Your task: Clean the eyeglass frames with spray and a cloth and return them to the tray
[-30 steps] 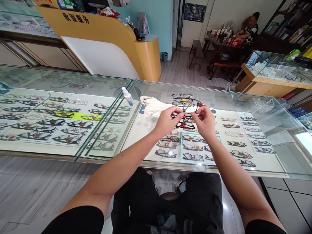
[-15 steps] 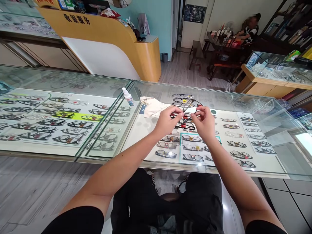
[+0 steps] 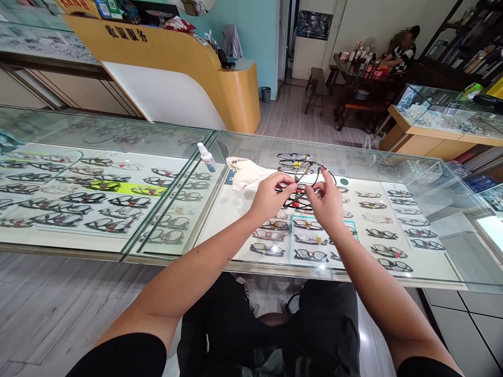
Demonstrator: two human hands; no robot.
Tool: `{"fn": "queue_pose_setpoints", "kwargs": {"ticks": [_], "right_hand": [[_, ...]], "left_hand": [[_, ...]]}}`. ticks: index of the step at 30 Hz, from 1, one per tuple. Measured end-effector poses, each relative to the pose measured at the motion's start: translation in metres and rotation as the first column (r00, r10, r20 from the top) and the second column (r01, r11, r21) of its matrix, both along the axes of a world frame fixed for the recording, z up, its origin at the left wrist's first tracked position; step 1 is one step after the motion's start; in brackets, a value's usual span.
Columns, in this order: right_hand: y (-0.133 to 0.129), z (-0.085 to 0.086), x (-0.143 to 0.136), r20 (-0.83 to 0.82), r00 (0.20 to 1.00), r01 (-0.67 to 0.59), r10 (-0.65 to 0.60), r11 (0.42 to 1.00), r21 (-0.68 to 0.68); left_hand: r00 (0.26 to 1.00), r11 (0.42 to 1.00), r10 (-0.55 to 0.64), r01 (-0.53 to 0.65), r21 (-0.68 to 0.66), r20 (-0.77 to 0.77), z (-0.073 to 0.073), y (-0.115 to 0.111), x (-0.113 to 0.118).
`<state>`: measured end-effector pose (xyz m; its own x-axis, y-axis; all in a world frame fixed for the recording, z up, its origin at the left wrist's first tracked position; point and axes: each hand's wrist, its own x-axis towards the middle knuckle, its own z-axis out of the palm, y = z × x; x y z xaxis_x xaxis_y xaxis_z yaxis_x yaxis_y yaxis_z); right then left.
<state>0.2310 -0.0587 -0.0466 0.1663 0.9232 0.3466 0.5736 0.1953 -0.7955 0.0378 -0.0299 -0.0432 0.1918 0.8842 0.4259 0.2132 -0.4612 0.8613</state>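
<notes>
Above the glass display case, both hands hold one pair of dark-framed eyeglasses. My left hand pinches it on the left between thumb and fingers. On the other side, my right hand grips the frame, its index finger raised along the thin dark rim or temple. Fingers cover part of the frame. Just left of my left hand lies a cream cloth, bunched on the glass. Farther left stands a white spray bottle. Other eyeglasses show below the hands.
Rows of eyeglasses lie inside the case, with more in the left case. Beyond is a yellow wooden counter. A person sits at a dark table in the back right, near a bench.
My right hand's fingers have shifted on the eyeglasses; the index finger now reaches higher and the dark frame shows more to the right. My left hand stays nearly in place.
</notes>
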Motion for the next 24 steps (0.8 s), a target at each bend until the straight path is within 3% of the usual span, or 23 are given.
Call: {"fn": "queue_pose_setpoints", "kwargs": {"ticks": [4,7,11,15,20,22,24], "right_hand": [[0.000,0.000,0.002,-0.060,0.998,-0.010,0.009,1.000,-0.012],[0.003,0.001,0.003,-0.198,0.980,-0.014,0.008,1.000,-0.026],[0.009,0.003,0.007,-0.491,0.871,-0.054,0.015,0.996,-0.067],[0.014,0.004,0.011,-0.598,0.800,-0.021,-0.047,0.994,-0.106],[0.015,0.000,0.012,-0.587,0.807,-0.009,-0.071,0.991,-0.132],[0.013,-0.001,0.013,-0.485,0.867,0.099,-0.115,0.993,-0.058],[0.009,0.000,0.014,-0.343,0.919,0.247,-0.196,0.963,0.112]], "left_hand": [[0.997,0.998,0.044,-0.041,-0.038,0.064,0.000,0.003,0.000],[0.983,0.993,0.070,-0.052,-0.109,0.167,-0.001,0.008,-0.001],[0.944,0.974,0.137,-0.073,-0.215,0.300,-0.003,0.018,-0.006],[0.882,0.936,0.236,-0.094,-0.338,0.408,-0.004,0.026,-0.012],[0.880,0.937,0.252,-0.119,-0.327,0.402,-0.005,0.028,-0.014],[0.895,0.947,0.250,-0.147,-0.286,0.370,-0.004,0.027,-0.014],[0.899,0.953,0.255,-0.172,-0.249,0.355,-0.003,0.025,-0.013]]}}
